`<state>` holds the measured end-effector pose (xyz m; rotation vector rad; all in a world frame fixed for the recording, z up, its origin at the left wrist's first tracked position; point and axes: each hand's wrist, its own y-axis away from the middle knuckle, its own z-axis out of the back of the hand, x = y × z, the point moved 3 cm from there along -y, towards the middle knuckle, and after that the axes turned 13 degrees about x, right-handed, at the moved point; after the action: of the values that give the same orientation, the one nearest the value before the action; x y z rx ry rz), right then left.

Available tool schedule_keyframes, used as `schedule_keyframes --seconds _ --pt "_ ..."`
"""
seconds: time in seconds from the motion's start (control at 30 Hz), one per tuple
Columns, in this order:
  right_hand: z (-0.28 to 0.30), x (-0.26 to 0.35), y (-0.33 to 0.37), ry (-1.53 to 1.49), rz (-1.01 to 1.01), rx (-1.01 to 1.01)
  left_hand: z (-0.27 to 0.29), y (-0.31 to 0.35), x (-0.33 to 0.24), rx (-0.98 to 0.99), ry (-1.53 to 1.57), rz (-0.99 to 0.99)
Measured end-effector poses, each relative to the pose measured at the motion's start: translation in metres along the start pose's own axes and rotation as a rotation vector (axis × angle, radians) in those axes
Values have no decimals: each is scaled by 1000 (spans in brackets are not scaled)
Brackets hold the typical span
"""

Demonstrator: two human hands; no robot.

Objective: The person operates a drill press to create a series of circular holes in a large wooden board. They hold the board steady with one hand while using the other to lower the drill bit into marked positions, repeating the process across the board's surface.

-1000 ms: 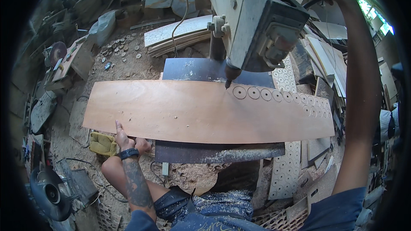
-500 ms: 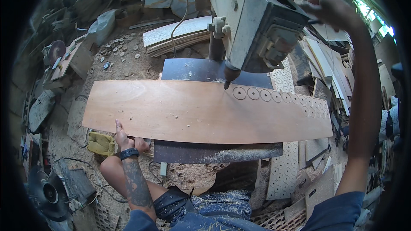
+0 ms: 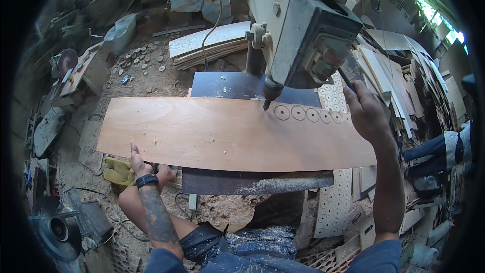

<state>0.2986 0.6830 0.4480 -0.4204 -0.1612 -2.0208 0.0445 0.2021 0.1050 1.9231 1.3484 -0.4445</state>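
A long tan plywood board [image 3: 202, 134] lies across the dark table [image 3: 212, 83] of a drill press [image 3: 298, 35]. Ring-shaped cuts with centre holes run along its far edge to the right. The drill press chuck [image 3: 272, 91] points down, its bit tip at the board's far edge, just left of the last ring; whether it touches the wood I cannot tell. My left hand [image 3: 139, 164] grips the board's near left edge, thumb on top. My right hand [image 3: 368, 108] is closed round the black feed lever [image 3: 346, 77], above the board's right end.
Behind the press sits a stack of curved boards [image 3: 209, 43]. Small wooden discs [image 3: 144, 55] are scattered on the dusty floor. A circular blade [image 3: 58, 227] stands at lower left, near a crumpled yellow thing [image 3: 118, 171]. Offcuts [image 3: 384, 81] pile up at right; a ring-cut panel [image 3: 333, 205] leans below.
My right hand has come down and inward with the lever, from high at the upper right to just above the board's right end. The board has barely shifted under my left hand.
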Motion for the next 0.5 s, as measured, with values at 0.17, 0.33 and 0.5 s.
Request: schedule_keyframes --seconds 0.17,0.33,0.5 --pt "-13 -22 -14 -485 -221 356 33 -26 7 42 24 -170" --pt "-45 -43 -23 -569 -250 310 10 -12 2 34 22 -106" --pt "-81 -60 -32 -609 -63 149 -13 17 4 -78 -11 -17"
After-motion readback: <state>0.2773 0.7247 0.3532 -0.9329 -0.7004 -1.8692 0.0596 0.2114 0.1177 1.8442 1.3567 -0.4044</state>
